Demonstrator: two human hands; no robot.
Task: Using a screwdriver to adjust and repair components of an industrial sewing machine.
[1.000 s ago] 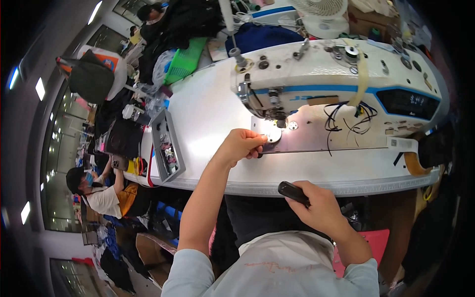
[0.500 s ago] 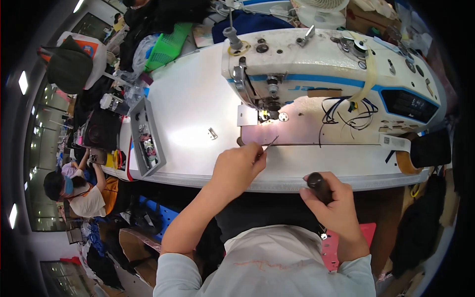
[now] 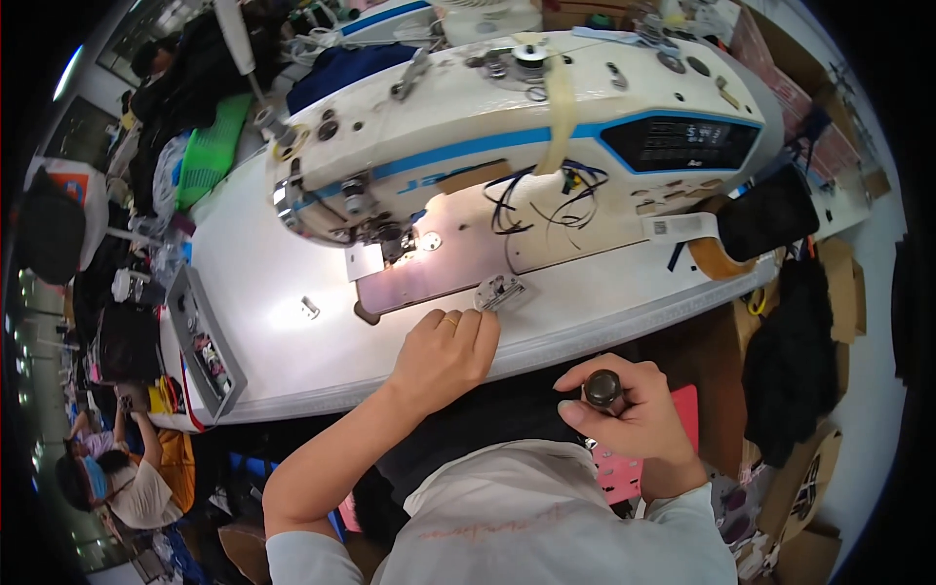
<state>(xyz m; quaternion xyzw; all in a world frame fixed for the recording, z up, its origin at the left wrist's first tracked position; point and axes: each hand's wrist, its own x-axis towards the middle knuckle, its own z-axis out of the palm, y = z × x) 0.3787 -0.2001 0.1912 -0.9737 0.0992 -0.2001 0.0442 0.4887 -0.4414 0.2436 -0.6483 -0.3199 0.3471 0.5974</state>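
My left hand (image 3: pixel 447 353) is over the front part of the sewing machine table, fingers bent and closed. At its fingertips a small shiny metal part (image 3: pixel 501 292), roundish with a bar across it, pokes out; its exact kind is unclear. My right hand (image 3: pixel 632 408) is in front of the table edge, wrapped round a dark tool handle (image 3: pixel 604 390) whose butt end faces up; its other end is hidden. Behind my left hand stands a white and blue sewing machine (image 3: pixel 458 146), its lamp lighting the needle area. A small metal piece (image 3: pixel 309 308) lies on the white tabletop.
A grey tray (image 3: pixel 207 346) with small parts sits at the table's left end. Dark cables (image 3: pixel 546 200) hang at the machine's arm. A tape roll (image 3: pixel 721 258) is at the right. Below my right hand is a pink perforated panel (image 3: pixel 624 473). Another person (image 3: pixel 136 478) works at far left.
The view has swung, so machine and table appear farther left and tilted. At my left hand a roundish metal part shows where a thin piece showed before. My right hand still holds the handle.
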